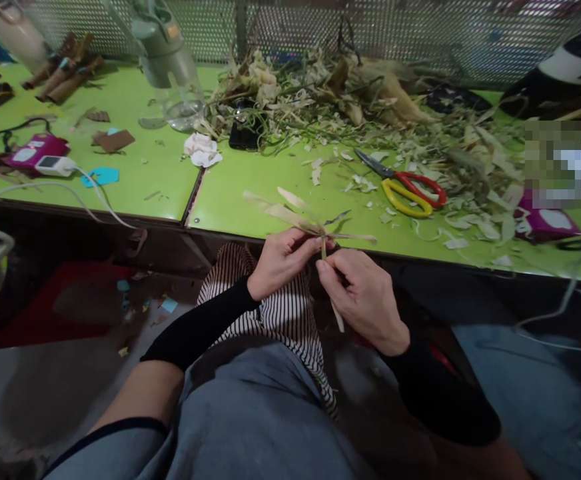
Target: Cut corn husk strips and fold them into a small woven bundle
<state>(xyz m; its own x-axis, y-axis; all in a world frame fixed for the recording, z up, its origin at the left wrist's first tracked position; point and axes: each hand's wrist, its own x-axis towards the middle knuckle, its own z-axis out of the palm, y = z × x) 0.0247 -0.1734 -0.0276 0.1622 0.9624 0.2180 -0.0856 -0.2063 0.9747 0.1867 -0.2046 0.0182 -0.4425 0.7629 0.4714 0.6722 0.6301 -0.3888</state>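
Observation:
My left hand (285, 260) pinches a small bundle of pale dried husk strips (290, 215) where they cross, just over the table's front edge. The strips fan out to the left, upward and to the right. Close beside it, my right hand (360, 293) is closed on a narrow husk strip that hangs below its fingers. Both hands nearly touch at the crossing point. Scissors (413, 193) with one red and one yellow handle lie on the green table (280, 167), beyond my right hand, blades pointing to the upper left.
A large heap of dried husks and scraps (330, 100) covers the back of the table. Behind the table gap stand a water bottle (170, 73), crumpled tissue (203, 150) and a black phone (244, 127). Purple boxes with cables (35, 152) lie left and right. Perforated metal panels (290, 33) rise behind.

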